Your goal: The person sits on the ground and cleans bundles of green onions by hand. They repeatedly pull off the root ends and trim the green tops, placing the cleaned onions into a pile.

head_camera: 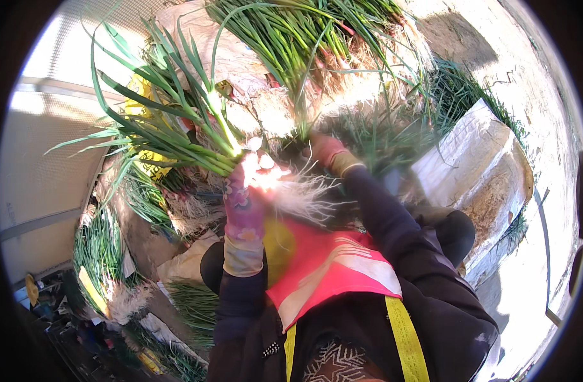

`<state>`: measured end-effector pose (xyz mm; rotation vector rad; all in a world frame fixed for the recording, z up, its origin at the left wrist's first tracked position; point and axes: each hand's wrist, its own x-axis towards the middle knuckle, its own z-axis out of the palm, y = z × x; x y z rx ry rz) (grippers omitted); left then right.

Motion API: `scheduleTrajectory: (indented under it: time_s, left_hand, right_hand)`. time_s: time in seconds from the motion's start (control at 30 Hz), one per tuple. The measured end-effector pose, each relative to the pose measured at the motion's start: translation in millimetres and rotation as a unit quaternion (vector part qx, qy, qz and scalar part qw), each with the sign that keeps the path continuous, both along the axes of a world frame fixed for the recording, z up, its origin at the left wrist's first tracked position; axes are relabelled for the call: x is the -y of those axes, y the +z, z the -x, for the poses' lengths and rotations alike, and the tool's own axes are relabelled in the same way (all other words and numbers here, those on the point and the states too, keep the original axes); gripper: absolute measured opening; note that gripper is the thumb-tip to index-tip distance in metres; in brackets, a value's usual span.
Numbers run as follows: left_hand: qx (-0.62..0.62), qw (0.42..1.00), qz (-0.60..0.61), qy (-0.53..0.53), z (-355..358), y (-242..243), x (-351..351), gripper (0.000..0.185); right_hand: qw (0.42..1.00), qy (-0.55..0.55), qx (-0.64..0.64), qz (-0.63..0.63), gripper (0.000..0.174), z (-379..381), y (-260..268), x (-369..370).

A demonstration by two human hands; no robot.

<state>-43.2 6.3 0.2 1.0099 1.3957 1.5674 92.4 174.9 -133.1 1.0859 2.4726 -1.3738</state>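
Note:
My left hand point(248, 186), in a floral glove with a pale cuff, is closed around a bunch of green onions point(210, 148). Their leaves fan out to the upper left, and their white roots hang to the right in bright sun. To the right, my right hand point(327, 150), in a reddish glove and blurred, is at the base of some green stalks; its fingers are partly hidden, so whether it grips them cannot be told. Just beyond both hands lies a large pile of green onions point(291, 38) with tangled roots.
A stained white sack point(478, 167) lies at the right over loose greens. More onion bundles point(98, 258) are at the lower left, near yellow printed wrapping point(153, 162). A pale sack point(215, 52) lies under the far pile. A mesh-covered wall point(48, 167) stands left.

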Motion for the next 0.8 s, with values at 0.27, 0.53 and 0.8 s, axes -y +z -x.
scheduleTrajectory:
  time_s: [0.27, 0.53, 0.8]
  left_hand:
    - [0.439, 0.892, 0.034, 0.100, -15.6, 9.7, -29.7, 0.013]
    - [0.314, 0.942, -0.110, -0.054, -35.7, 18.8, -25.2, 0.015]
    - [0.341, 0.935, 0.014, 0.096, -35.7, 19.8, -34.3, 0.023]
  right_hand:
    - [0.967, 0.247, -0.057, 0.016, 0.033, -10.8, 56.3, 34.5]
    - [0.917, -0.284, -0.177, -0.217, 0.026, -20.3, 150.4, -148.6]
    - [0.886, -0.174, 0.118, -0.414, 0.024, 16.9, 147.2, -197.8]
